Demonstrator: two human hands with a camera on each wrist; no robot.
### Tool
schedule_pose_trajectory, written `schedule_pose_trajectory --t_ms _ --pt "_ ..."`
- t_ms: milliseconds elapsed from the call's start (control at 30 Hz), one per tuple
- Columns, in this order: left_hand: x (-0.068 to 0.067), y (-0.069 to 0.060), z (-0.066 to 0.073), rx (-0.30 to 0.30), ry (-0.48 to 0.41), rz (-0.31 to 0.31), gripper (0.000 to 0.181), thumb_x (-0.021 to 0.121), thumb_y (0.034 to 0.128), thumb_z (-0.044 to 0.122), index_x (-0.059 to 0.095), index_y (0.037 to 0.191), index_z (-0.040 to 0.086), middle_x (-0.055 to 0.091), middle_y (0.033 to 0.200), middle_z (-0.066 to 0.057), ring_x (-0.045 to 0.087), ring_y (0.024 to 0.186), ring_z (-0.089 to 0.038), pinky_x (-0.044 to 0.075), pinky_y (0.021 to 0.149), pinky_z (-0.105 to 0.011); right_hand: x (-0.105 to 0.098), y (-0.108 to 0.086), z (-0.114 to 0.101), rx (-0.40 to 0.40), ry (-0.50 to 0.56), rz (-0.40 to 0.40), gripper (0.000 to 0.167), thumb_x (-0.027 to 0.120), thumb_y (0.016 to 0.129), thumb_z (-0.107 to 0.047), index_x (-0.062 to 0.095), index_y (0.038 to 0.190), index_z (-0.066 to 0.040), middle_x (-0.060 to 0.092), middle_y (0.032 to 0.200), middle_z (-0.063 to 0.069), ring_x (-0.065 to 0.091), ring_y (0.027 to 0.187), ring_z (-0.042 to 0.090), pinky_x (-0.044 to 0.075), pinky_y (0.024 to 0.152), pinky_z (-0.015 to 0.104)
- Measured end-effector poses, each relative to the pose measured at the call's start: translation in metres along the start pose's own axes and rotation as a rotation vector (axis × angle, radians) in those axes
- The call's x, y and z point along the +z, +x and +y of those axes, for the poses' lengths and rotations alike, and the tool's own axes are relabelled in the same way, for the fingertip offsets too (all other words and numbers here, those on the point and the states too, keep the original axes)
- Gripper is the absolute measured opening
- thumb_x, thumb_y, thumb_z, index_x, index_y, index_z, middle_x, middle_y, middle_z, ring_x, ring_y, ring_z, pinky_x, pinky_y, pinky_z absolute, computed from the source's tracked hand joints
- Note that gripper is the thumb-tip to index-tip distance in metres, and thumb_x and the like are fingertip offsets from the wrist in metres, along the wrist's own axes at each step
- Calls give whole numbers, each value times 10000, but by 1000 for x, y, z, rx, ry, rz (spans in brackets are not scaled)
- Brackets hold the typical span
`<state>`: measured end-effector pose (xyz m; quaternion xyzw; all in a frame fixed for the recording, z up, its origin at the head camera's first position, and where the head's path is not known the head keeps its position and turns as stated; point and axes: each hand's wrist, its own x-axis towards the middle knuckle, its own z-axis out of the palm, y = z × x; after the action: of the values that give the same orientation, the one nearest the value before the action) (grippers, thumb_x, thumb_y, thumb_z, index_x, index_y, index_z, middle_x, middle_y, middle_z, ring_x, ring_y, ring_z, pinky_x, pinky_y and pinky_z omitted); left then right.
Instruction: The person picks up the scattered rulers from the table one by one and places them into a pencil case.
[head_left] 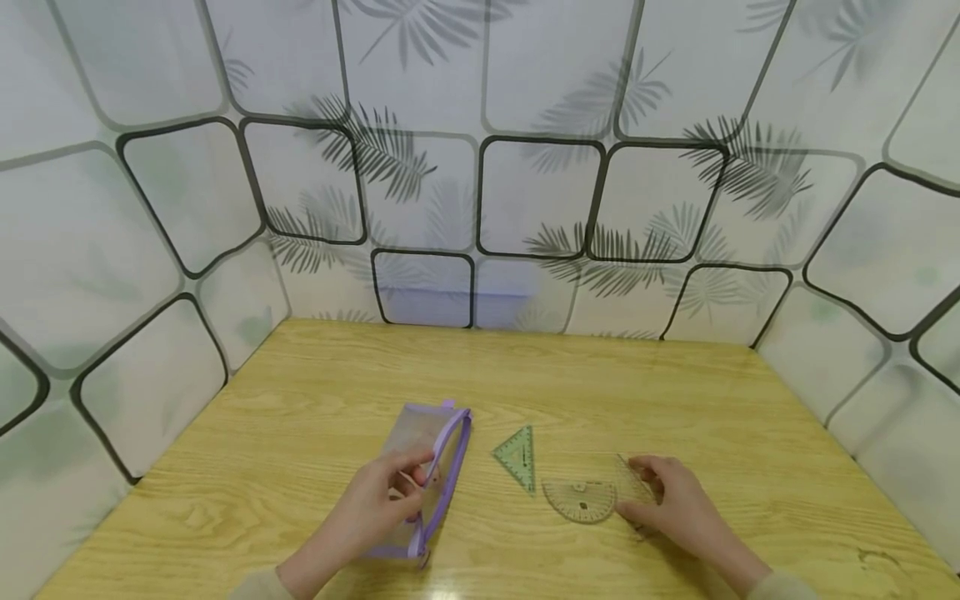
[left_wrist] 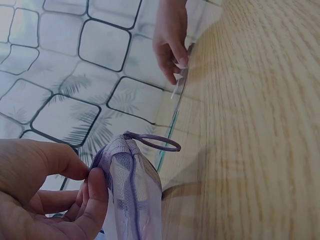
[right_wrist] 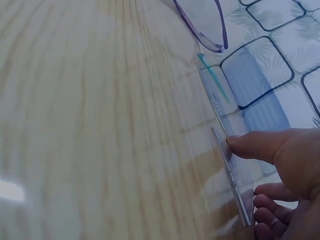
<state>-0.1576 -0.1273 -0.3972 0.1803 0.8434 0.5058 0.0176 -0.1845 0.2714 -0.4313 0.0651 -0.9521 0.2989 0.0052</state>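
My left hand (head_left: 371, 500) pinches the opening edge of a translucent pencil pouch (head_left: 408, 429) with purple trim, between thumb and fingers. Its zip is open, and a loop-shaped zipper pull (left_wrist: 150, 136) juts out in the left wrist view. On the right, my right hand (head_left: 678, 504) grips a clear set square (head_left: 628, 479) at the tabletop, thumb on one side and fingers curled at the other; the hand partly hides it. Just left of it lies a clear protractor (head_left: 583, 507). A green set square (head_left: 528, 450) lies flat between the protractor and the pouch.
The wood-grain table (head_left: 360, 358) carries all these things. Patterned walls (head_left: 420, 192) with leaf prints and dark rounded outlines enclose it at the back and both sides. A dark mark (head_left: 877, 557) shows on the table at the near right.
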Motion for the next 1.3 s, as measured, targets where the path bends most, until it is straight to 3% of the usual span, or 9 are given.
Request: schedule_pose_trajectory --t_ms 133,533,867,1033,1300 --pt "0 0 -1 7 2 -5 487 575 840 -45 540 1318 -129 581 949 -87 582 745 -5 557 607 -161 -1 -1 2 8 -19 -6 673 825 762 -377 599 1289 -25 562 1033 84 455 855 159 416 670 232" --pt "0 0 1 5 12 -16 495 578 833 -43 533 1318 -135 580 946 -81 578 745 -4 549 607 -152 -3 -2 4 -32 -25 -7 655 821 762 -364 604 1293 -47 563 1006 59 456 859 154 402 687 214" --pt "0 -2 0 12 8 -11 494 574 833 -44 537 1319 -128 580 943 -81 580 745 -1 549 601 -159 -7 4 6 16 77 -76 670 826 769 -289 577 1331 -22 570 1035 86 459 871 171 399 687 219" --pt "-1 -2 0 14 2 -13 492 575 835 -45 534 1318 -133 578 946 -83 581 746 -1 550 608 -150 -9 5 6 34 132 -108 684 832 762 -257 559 1337 -7 512 969 70 431 820 162 365 652 218" --pt "-1 -1 0 0 5 -9 496 577 831 -42 537 1317 -130 576 947 -82 583 740 -5 551 607 -152 -13 6 8 12 121 -133 683 838 758 -262 536 1312 -4 480 907 72 417 805 179 348 642 236"
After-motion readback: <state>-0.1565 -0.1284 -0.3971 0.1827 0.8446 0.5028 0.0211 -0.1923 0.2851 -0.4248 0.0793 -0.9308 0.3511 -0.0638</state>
